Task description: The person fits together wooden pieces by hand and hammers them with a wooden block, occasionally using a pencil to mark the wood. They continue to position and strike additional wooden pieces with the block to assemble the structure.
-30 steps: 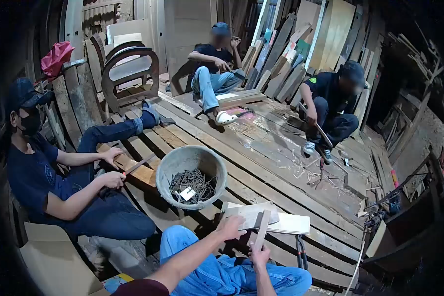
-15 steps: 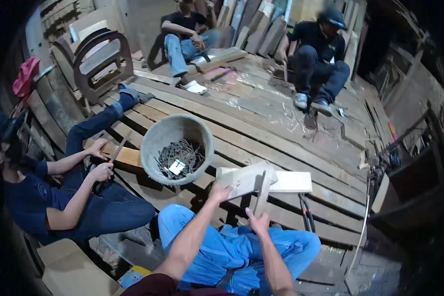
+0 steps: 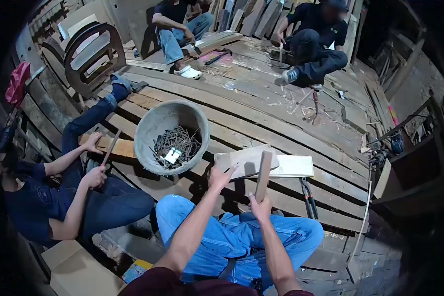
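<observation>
My left hand (image 3: 221, 178) grips the left end of a short grey board (image 3: 249, 161). That board lies across a paler plank (image 3: 293, 166) on the slatted wooden platform. In my right hand (image 3: 260, 206) is a narrow wooden stick (image 3: 264, 173), held nearly upright beside the board, its top over the board's right part. Left of my left hand stands a grey bucket (image 3: 197, 118) holding many nails (image 3: 182, 143) and a small white piece (image 3: 172, 155). Pincers with dark handles (image 3: 309, 198) lie to the right of my right hand.
A co-worker at the left (image 3: 44, 197) holds a long thin tool (image 3: 112, 147) over a wood block (image 3: 126, 147). Two more people (image 3: 175, 29) (image 3: 313, 44) sit at the back among planks. A cardboard box (image 3: 79, 269) is at lower left; a hammer (image 3: 218, 57) lies farther back.
The view has tilted down and shifted, so the bucket and people appear higher. My left hand has taken hold of the board's end. The stick has moved, its top now raised.
</observation>
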Action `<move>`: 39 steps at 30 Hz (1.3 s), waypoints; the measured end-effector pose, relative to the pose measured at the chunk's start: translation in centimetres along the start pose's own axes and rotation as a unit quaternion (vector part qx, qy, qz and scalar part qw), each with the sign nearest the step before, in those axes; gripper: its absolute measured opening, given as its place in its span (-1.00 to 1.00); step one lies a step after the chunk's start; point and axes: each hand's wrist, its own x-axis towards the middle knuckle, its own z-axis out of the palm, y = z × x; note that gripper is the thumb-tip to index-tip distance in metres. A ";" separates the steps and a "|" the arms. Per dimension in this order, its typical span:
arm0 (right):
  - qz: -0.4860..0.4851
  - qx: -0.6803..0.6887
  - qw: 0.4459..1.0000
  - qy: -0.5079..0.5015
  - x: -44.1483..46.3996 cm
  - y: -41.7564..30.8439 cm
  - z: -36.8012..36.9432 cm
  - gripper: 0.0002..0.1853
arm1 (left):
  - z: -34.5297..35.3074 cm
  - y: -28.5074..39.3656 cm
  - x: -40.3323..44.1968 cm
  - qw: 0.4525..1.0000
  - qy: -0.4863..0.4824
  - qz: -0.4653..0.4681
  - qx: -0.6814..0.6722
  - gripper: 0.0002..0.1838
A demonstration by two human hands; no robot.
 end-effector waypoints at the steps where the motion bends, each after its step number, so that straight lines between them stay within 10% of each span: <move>1: -0.006 -0.059 0.998 -0.001 0.0 0.7 0.2 -0.69 | 0.0 0.4 -0.3 1.000 0.008 0.008 0.000 -0.25; 6: 0.138 0.100 0.985 -0.028 -0.5 -4.2 -2.0 -0.59 | 1.5 -2.3 1.2 0.996 0.000 0.030 0.080 -0.21; 10: 0.007 -0.098 0.995 -0.002 0.2 2.3 0.5 -0.68 | 1.5 -1.3 0.8 0.995 -0.005 -0.006 0.099 -0.19; 18: 0.102 0.007 0.995 -0.009 0.0 -1.8 -0.9 -0.57 | 0.7 0.3 -0.1 0.994 -0.061 -0.028 0.084 0.06; 21: 0.100 -0.065 0.993 -0.027 -0.2 -1.7 -0.9 -0.54 | 2.0 -1.7 0.5 0.963 0.036 0.177 0.202 0.12; 30: 0.048 0.082 0.995 0.033 -0.5 -3.4 -1.3 -0.51 | 1.6 -0.9 0.1 0.959 -0.056 0.122 0.249 0.19; 33: 0.087 -0.140 0.986 -0.034 -0.4 -1.7 -0.9 -0.54 | 1.6 -0.9 0.1 0.966 -0.059 0.115 0.223 0.20; 39: 0.059 0.052 0.996 0.036 -0.3 -0.9 -0.4 -0.60 | 1.4 -0.5 -0.1 0.963 -0.062 0.124 0.230 0.18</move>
